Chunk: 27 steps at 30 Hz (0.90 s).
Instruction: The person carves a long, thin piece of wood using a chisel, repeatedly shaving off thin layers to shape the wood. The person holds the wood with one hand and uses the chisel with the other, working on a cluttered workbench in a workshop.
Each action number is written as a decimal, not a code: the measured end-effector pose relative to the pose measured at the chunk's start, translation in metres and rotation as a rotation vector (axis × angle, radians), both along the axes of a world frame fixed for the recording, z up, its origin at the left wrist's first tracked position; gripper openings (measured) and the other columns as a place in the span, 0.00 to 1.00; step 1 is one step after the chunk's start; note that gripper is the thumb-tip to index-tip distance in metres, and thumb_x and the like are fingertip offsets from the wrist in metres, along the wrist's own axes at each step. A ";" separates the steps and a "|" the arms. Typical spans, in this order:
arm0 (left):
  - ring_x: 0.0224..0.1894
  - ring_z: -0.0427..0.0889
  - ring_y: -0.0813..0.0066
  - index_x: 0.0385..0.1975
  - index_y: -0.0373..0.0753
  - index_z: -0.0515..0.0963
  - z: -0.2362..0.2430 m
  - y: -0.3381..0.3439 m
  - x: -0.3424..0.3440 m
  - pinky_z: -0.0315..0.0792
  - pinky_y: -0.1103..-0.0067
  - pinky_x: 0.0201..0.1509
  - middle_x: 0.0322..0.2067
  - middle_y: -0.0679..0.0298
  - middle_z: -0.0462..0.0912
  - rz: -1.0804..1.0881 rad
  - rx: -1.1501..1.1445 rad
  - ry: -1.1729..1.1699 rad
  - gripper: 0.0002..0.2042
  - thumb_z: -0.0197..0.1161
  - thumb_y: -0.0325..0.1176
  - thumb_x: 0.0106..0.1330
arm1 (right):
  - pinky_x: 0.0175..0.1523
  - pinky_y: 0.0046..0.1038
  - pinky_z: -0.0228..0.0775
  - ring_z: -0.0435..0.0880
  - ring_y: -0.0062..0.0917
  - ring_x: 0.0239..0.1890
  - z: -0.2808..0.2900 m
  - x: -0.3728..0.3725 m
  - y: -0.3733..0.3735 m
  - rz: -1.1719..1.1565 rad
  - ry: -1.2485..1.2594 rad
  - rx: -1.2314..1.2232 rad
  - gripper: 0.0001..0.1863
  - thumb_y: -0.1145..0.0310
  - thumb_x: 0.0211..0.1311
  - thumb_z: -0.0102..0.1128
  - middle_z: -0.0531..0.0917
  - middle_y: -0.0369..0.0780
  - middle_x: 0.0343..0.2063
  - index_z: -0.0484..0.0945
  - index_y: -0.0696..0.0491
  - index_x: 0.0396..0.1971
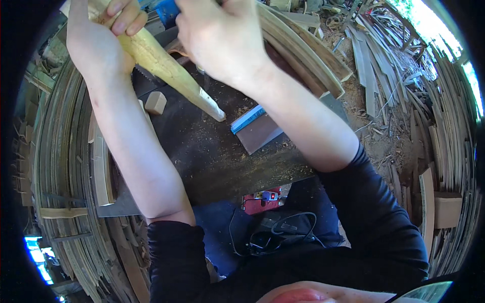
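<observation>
My left hand (108,38) is closed round a long pale yellow piece of wood (169,70), which slants down to the right and tapers to a whitish tip above the dark worktable (212,166). Beside it, at the top edge, my right hand (217,43) is closed on a blue object (167,12); most of it is hidden, so its kind does not show. A dark toothed edge (145,74) shows under the wood. A small wooden block (155,103) lies left of the tip. Right of it rests a flat brown piece with a blue printed edge (260,132).
Sawdust is scattered over the tabletop. Curved boards (303,50) lie at the far right, and a long strip (102,166) runs along the left side. Wood slats (65,151) are stacked around. Below the front edge sit a red device (262,201) and a black cable (295,218).
</observation>
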<state>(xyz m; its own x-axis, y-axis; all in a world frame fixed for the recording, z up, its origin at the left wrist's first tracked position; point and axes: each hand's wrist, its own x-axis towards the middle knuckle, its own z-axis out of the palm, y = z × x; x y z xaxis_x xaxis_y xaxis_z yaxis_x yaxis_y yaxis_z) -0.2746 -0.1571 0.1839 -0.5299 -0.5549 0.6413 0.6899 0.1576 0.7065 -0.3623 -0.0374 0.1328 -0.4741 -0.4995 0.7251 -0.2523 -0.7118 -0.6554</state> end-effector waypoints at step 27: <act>0.10 0.54 0.87 0.28 0.40 0.68 0.007 0.033 -0.007 0.52 0.85 0.10 0.12 0.77 0.61 0.241 0.058 0.003 0.21 0.39 0.50 0.76 | 0.13 0.21 0.42 0.57 0.10 0.08 -0.004 0.017 -0.002 0.093 -0.105 -0.040 0.18 0.61 0.72 0.52 0.61 0.26 0.08 0.68 0.47 0.20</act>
<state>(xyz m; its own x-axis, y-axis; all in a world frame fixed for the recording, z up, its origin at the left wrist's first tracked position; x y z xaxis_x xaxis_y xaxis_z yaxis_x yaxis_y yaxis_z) -0.2811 -0.1241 0.1910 -0.3764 -0.7010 0.6057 0.6392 0.2768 0.7175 -0.3452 -0.0394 0.1283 -0.5015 -0.5166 0.6940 -0.1157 -0.7549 -0.6456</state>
